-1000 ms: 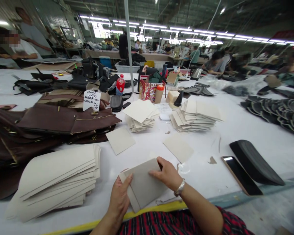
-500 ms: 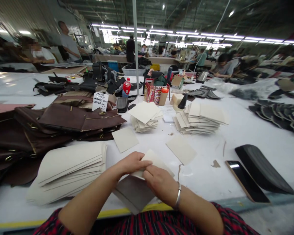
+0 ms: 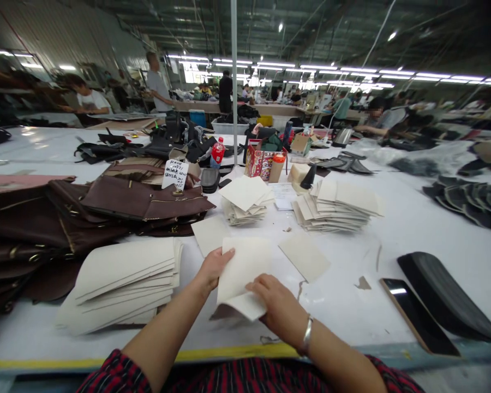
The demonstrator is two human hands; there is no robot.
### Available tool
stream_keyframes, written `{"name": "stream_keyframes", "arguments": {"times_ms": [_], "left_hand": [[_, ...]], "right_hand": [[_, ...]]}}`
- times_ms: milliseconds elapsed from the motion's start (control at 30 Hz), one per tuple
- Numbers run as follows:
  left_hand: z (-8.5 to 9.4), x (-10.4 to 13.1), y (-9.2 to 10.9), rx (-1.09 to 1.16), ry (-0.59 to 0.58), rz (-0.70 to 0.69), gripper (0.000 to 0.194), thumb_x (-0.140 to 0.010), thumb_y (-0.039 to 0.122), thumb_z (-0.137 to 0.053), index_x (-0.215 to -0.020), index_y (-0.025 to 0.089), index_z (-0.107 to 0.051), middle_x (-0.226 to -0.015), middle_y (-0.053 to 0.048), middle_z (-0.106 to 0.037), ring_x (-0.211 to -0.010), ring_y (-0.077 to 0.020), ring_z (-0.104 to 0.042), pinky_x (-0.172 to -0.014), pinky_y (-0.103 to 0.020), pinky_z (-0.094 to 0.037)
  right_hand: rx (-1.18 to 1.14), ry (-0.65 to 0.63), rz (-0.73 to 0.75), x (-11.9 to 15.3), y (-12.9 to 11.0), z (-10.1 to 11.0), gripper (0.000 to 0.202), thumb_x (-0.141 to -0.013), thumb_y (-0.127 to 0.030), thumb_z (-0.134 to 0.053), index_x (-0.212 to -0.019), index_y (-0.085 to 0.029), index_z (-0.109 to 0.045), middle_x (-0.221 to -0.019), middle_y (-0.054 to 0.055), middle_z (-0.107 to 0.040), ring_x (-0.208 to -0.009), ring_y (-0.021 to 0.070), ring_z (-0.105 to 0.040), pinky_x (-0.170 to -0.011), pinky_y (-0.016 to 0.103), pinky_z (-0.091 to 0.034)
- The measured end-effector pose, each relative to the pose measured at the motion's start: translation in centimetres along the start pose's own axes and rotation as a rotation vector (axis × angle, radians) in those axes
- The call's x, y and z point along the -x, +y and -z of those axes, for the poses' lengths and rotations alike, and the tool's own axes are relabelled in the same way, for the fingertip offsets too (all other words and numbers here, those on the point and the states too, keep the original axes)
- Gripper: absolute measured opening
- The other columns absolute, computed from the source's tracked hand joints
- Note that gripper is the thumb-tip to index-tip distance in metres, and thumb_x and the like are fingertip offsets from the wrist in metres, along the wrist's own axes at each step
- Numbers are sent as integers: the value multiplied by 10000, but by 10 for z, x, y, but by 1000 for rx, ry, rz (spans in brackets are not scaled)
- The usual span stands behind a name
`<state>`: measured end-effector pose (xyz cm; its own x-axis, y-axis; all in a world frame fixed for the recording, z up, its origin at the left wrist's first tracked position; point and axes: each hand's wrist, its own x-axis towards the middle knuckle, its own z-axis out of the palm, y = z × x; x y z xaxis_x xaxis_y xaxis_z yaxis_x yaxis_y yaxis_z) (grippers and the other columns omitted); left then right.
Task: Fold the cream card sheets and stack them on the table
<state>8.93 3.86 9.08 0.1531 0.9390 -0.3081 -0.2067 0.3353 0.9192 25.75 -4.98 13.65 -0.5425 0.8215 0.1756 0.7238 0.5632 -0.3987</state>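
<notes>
A cream sheet [image 3: 245, 265], like thin card or backing material, is held above the white table close to my body. Its lower end is bent upward, with a darker underside showing. My left hand [image 3: 213, 268] pinches the sheet's left edge, thumb on top. At the lower right, my right hand [image 3: 277, 301] grips the bent part, and some of its fingertips are hidden. One loose cream square [image 3: 207, 232] lies behind my left hand, partly covered by the held sheet. Another cream square [image 3: 304, 255] lies flat to the right.
Large curled cream sheets [image 3: 123, 270] are piled at left, beside brown leather bag pieces [image 3: 114, 199]. Behind my hands stand a smaller cream stack [image 3: 245, 194] and a wider one [image 3: 335, 204]. A phone [image 3: 417, 316] and a curved black piece [image 3: 445, 295] lie at right.
The sheet has been lifted and turned more upright, its lower end now bent. My left hand has shifted left along its edge, and my hands are farther apart. The dark-faced piece below no longer lies flat there.
</notes>
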Motion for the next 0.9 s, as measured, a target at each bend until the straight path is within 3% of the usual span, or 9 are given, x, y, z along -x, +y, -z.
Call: {"name": "stream_keyframes", "arguments": {"times_ms": [133, 267, 367, 500, 567, 600, 700, 800, 900], "left_hand": [[-1, 2, -2, 73, 129, -86, 359, -685, 379, -619, -929, 120, -570, -756, -79, -657, -632, -186, -613, -582, -282, -483], [6, 1, -6, 105, 331, -173, 310, -687, 346, -626, -916, 145, -574, -780, -50, -658, -702, -180, -618, -638, -264, -487], [9, -2, -12, 134, 479, -199, 246, -687, 290, -628, -873, 134, -585, -779, -47, -655, -704, -171, -618, -659, -258, -490], [15, -9, -15, 236, 654, -237, 160, -775, 247, -524, -906, 158, -550, -883, -43, -628, -722, -128, -610, -701, -250, -494], [16, -8, -14, 305, 658, -229, 154, -768, 210, -531, -914, 164, -550, -917, -44, -615, -746, -126, -608, -726, -259, -497], [16, -5, -15, 352, 631, -212, 163, -753, 177, -544, -915, 162, -556, -923, -46, -613, -757, -132, -608, -733, -268, -500], [13, 16, -26, 499, 480, -123, 222, -715, 79, -537, -923, 152, -563, -933, -54, -613, -809, -164, -604, -737, -306, -512], [13, 48, -52, 489, 365, 33, 237, -685, 70, -558, -911, 143, -558, -941, -68, -616, -868, -206, -594, -731, -332, -520], [25, 83, -79, 325, 303, 235, 229, -660, 202, -641, -868, 168, -551, -908, -56, -627, -816, -210, -610, -689, -321, -528]], "right_hand": [[197, -16, 26, 4, 5, 3, 92, -746, -100, -541, -781, -179, -571, -767, 44, -532, -759, 186, -453, -685, 329, -361], [340, -31, 129, 30, -9, 13, 44, -730, -153, -569, -770, -162, -553, -740, 57, -526, -701, 193, -437, -617, 336, -341], [328, -11, 155, 50, -11, 28, 65, -747, -197, -560, -803, -165, -555, -731, 56, -535, -680, 182, -443, -602, 316, -348], [128, -130, 254, 72, -6, 55, 66, -796, -209, -516, -752, -195, -563, -738, 15, -577, -648, 131, -477, -582, 245, -364], [-38, -161, 147, 80, 4, 68, 113, -804, -243, -507, -723, -208, -577, -749, -4, -594, -669, 118, -508, -585, 217, -380], [-118, -133, 23, 83, 12, 73, 137, -811, -262, -491, -729, -209, -588, -751, -2, -601, -687, 122, -524, -600, 216, -393], [-407, 72, -396, 87, 48, 78, 220, -830, -317, -439, -834, -183, -614, -801, 32, -636, -762, 164, -570, -688, 267, -437], [-791, 267, -630, 85, 90, 63, 313, -764, -393, -523, -940, -146, -601, -899, 71, -651, -862, 223, -582, -752, 335, -458], [-1077, 348, -732, 80, 115, 38, 411, -655, -396, -639, -964, -130, -585, -931, 96, -651, -868, 250, -590, -742, 373, -477]]}}
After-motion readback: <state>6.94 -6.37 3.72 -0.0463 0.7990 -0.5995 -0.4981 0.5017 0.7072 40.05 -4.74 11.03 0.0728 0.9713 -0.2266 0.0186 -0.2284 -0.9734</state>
